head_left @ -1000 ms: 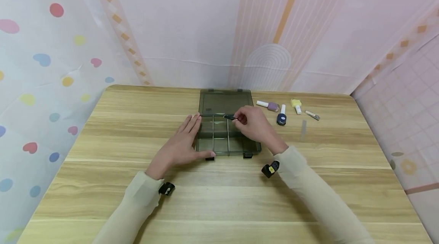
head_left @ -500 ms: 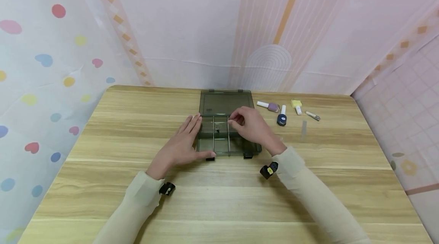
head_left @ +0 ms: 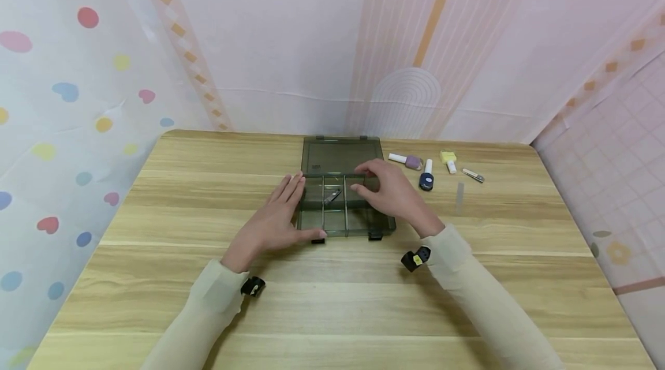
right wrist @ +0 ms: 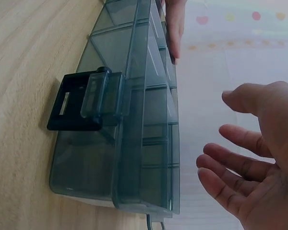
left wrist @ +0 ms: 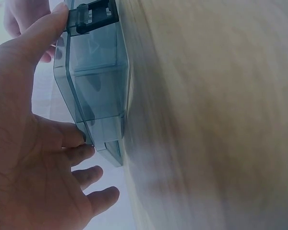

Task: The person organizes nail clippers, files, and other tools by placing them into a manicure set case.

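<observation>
A dark translucent divided box stands on the wooden table with its lid laid back behind it. My left hand rests along the box's left side, fingers extended, its thumb on the front rim near a latch. A small dark-and-silver nail clipper lies slanted in the upper middle compartment. Just right of it, above the box, my right hand hovers with thumb and fingers apart, holding nothing. In the right wrist view, a gap separates its relaxed fingers from the box wall.
Right of the box lie a purple nail polish bottle, a dark blue one and a yellow one. Another nail clipper and a thin grey strip lie farther right. A patterned cloth hangs behind the table.
The nail clipper has left my right hand's pinch and dropped into the middle compartment. My right fingers have spread and drawn slightly right. The left hand has stayed on the box.
</observation>
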`<state>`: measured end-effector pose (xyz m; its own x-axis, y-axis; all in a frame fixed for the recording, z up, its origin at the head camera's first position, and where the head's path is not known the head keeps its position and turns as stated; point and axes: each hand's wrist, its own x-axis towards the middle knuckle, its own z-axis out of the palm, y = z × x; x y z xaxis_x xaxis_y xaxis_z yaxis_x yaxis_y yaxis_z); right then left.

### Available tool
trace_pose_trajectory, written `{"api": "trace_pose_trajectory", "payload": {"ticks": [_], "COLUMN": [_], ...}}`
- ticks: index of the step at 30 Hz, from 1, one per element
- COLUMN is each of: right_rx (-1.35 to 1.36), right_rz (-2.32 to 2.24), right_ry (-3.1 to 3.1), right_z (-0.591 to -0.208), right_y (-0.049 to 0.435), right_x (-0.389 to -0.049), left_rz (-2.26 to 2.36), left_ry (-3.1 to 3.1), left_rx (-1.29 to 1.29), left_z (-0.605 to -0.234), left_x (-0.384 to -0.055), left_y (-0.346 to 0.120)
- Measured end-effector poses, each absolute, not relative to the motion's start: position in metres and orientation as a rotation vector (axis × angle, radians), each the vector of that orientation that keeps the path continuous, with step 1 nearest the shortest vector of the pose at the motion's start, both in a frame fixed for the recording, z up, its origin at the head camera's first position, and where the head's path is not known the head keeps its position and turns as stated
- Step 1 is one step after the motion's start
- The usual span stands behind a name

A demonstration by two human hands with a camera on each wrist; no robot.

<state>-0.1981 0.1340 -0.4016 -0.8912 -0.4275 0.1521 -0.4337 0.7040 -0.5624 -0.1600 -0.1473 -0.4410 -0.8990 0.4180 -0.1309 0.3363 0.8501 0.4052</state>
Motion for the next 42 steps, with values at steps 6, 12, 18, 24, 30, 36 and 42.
{"api": "trace_pose_trajectory", "payload": {"ticks": [6, 12, 18, 24, 30, 36, 42], "right_rx": [0.737, 0.704, 0.706, 0.679, 0.633, 0.576, 0.49], "right_rz": [0.93, 0.904, 0.884, 0.869, 0.832, 0.819, 0.816], "right_ry": [-2.906, -2.931, -2.9, -2.862, -2.882, -2.885, -2.896], "right_z": [-0.4, -0.4, -0.401, -0.403, -0.408, -0.411, -0.414], "right_y": [0.142, 0.155, 0.167, 0.18, 0.192, 0.207, 0.224], "right_x": [-0.196, -0.196, -0.197, -0.198, -0.201, -0.203, -0.204], "left_rz": [0.558, 0.565, 0.554, 0.547, 0.556, 0.554, 0.556], "left_ry": [2.808, 2.811, 2.806, 2.802, 2.802, 2.806, 2.81], "left_rx": [0.579, 0.581, 0.584, 0.582, 0.575, 0.579, 0.581], "left_z": [-0.441, -0.441, -0.441, -0.441, -0.441, -0.442, -0.443], "left_x": [-0.16, -0.161, -0.161, -0.161, -0.161, -0.162, -0.162], "left_y": [-0.147, -0.147, -0.147, -0.147, -0.147, -0.148, -0.149]}}
